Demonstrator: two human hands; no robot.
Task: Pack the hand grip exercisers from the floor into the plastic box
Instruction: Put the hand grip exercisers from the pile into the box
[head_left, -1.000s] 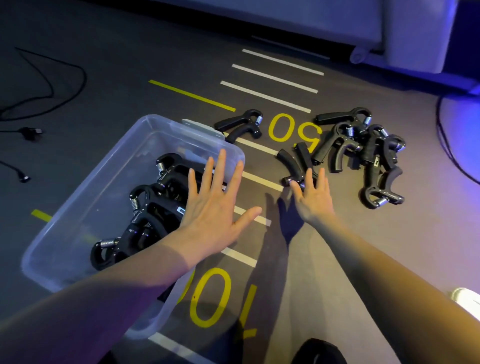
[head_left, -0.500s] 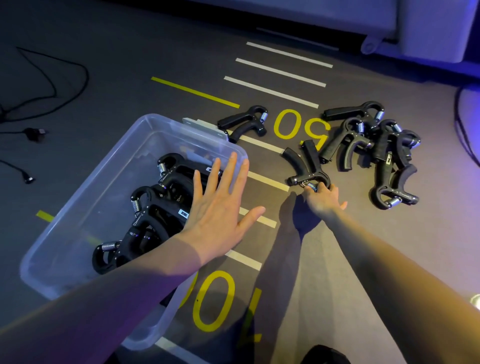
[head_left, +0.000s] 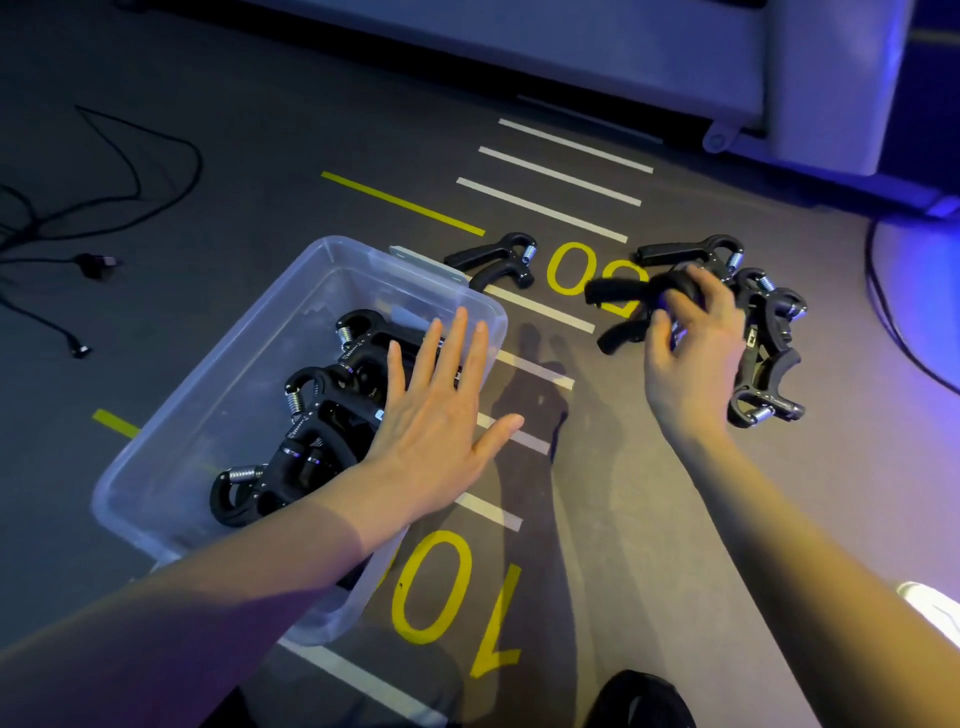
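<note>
Black hand grip exerciser held in right hand, fingers curled round its looped head end; two padded handles splayed out to the left, blurred; cannot tell if lifted off the floor. Left hand flat, fingers straight and spread, palm down over right side of plastic box, over its rim; cannot tell if touching. Box clear, rounded corners, holds a row of packed exercisers along its right half, steel springs showing; left half bare. One lone exerciser on floor just beyond box's far corner. Pile of exercisers right of the right hand, touching one another. Open floor between box and pile, painted white stripes and yellow numerals. Cables far left, well apart from box.
</note>
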